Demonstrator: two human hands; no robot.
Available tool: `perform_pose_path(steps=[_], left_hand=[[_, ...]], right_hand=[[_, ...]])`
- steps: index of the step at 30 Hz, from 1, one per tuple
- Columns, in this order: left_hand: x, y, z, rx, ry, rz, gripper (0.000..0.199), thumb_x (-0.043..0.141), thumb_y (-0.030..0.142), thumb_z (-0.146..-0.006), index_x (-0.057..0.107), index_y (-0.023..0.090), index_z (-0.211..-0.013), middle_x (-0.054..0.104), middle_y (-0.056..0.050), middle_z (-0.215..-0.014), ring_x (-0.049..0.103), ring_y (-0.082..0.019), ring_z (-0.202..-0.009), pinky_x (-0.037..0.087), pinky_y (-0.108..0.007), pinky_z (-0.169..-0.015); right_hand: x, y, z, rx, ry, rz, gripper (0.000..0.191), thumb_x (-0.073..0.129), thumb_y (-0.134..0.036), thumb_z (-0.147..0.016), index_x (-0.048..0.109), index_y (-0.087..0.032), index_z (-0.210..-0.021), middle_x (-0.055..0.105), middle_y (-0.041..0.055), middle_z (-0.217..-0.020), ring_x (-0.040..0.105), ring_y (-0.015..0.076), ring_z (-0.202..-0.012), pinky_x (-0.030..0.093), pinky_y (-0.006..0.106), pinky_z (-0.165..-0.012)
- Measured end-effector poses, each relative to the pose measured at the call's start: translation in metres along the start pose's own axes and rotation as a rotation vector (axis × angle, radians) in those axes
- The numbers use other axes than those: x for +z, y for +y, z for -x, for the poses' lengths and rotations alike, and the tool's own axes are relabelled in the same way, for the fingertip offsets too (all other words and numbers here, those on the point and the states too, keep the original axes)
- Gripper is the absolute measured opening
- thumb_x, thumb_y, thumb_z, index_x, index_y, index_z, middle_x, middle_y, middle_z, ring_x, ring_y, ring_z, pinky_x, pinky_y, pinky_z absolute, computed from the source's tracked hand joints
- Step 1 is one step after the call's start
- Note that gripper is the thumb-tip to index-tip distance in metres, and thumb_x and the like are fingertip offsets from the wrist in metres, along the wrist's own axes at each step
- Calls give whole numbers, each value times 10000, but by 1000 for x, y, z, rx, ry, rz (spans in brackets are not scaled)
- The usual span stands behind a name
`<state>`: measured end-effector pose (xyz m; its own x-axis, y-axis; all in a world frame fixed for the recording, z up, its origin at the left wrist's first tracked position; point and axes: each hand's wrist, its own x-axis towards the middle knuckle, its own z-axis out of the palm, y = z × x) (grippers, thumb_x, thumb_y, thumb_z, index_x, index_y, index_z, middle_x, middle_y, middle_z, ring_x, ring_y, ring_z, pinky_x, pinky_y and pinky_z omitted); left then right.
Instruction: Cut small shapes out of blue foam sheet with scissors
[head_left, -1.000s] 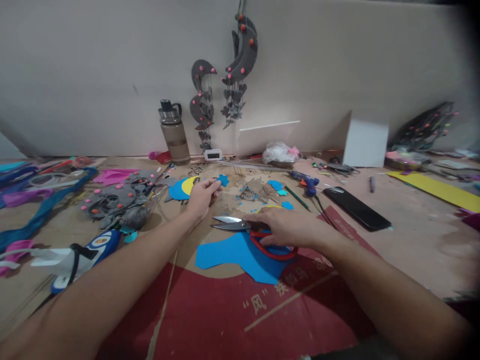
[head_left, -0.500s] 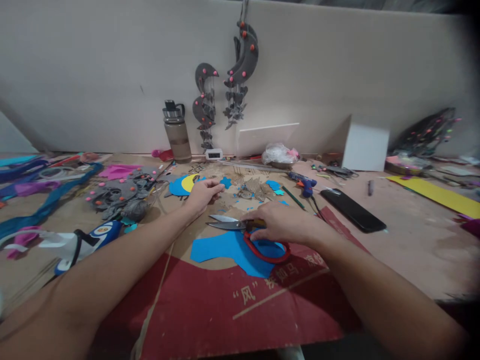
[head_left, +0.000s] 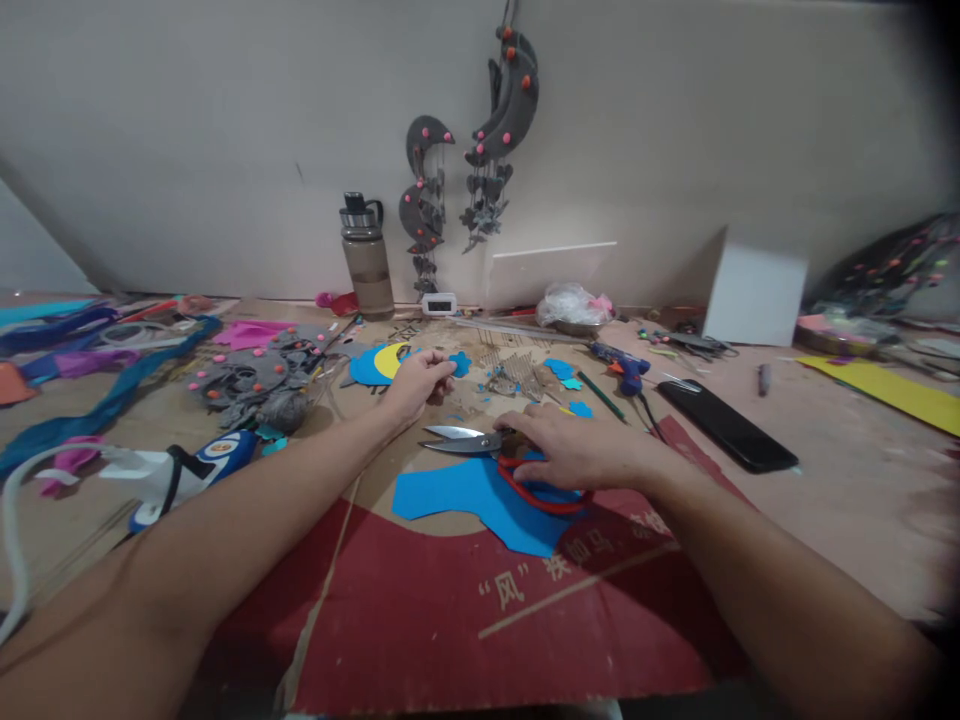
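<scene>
My left hand (head_left: 421, 385) pinches a small blue flower-shaped piece (head_left: 460, 364) at its fingertips, beside a yellow crescent (head_left: 389, 361) that lies on blue material. My right hand (head_left: 551, 447) is closed on red-handled scissors (head_left: 544, 497), whose parted blades point left. Beneath the scissors a larger blue sheet (head_left: 450, 488) with cut, curved edges lies on red and brown cardboard (head_left: 420, 610). Small blue scraps (head_left: 559, 369) are scattered beyond my right hand.
Behind stand a water bottle (head_left: 367, 262) and a small digital clock (head_left: 439, 304). A glue gun (head_left: 626, 370), green pencil (head_left: 601, 396) and black phone (head_left: 726, 425) lie at right. Grey felt pieces (head_left: 259, 375) and a white-blue device (head_left: 217, 460) are at left.
The view has shifted slightly, so most things appear a little further right. Both hands keep nearly the same pose, with the flower piece and the scissors still held.
</scene>
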<state>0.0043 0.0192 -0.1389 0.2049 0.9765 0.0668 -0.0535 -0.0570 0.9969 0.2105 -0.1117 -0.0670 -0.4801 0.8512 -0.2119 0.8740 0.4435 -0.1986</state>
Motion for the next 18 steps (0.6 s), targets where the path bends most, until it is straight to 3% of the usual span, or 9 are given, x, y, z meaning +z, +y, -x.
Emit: perform_pose_path(steps=[3,6,8,10,13,15,18], left_hand=[[0,1,2,15,12,-23,256,703,329,-670,538,183,-799,572,29,-523,459,-82,-404,284,-177,-370],[1,0,4,39,29,-111,278,710,326,-685,575,182,-881,587,32,-568,516,-96,-442,349,-183,-383],[1,1,6,79,38,-231,265,697,306,-702,598,176,-911,613,21,-611,548,-103,-463,407,-201,-410],[2,2,8,122,52,-364,214,665,274,-725,617,166,-903,638,5,-652,558,-105,-467,441,-219,-437],[4,4,9,163,91,-525,161,617,219,-740,643,162,-887,675,-15,-708,604,-125,-538,485,-239,-515],[4,4,8,183,116,-601,154,610,192,-733,662,165,-876,696,-27,-738,646,-150,-638,511,-256,-606],[5,5,6,209,140,-678,122,639,186,-715,689,171,-825,715,-46,-770,664,-189,-749,512,-292,-721]], right_hand=[[-1,6,-4,-58,-14,-38,562,617,-337,-856,503,-260,-1401,630,124,-1199,609,278,-1065,459,356,-854],[-3,10,-6,-135,12,-51,491,644,-355,-850,593,-313,-1336,683,77,-1114,628,246,-997,457,330,-824],[-7,12,-6,-113,98,-80,301,624,-362,-866,720,-287,-1141,721,56,-997,646,212,-888,456,302,-760],[-11,17,-8,-19,279,-137,217,589,-338,-886,758,-239,-978,736,50,-914,647,181,-799,451,281,-704],[-12,29,-16,106,571,-200,196,587,-304,-882,740,-202,-950,736,53,-894,638,167,-762,452,276,-680],[-6,40,-27,127,618,-208,177,596,-279,-873,734,-191,-943,730,59,-885,632,164,-755,457,280,-691],[7,54,-48,152,560,-173,264,664,-242,-821,714,-169,-1070,720,85,-967,638,173,-787,470,284,-730]])
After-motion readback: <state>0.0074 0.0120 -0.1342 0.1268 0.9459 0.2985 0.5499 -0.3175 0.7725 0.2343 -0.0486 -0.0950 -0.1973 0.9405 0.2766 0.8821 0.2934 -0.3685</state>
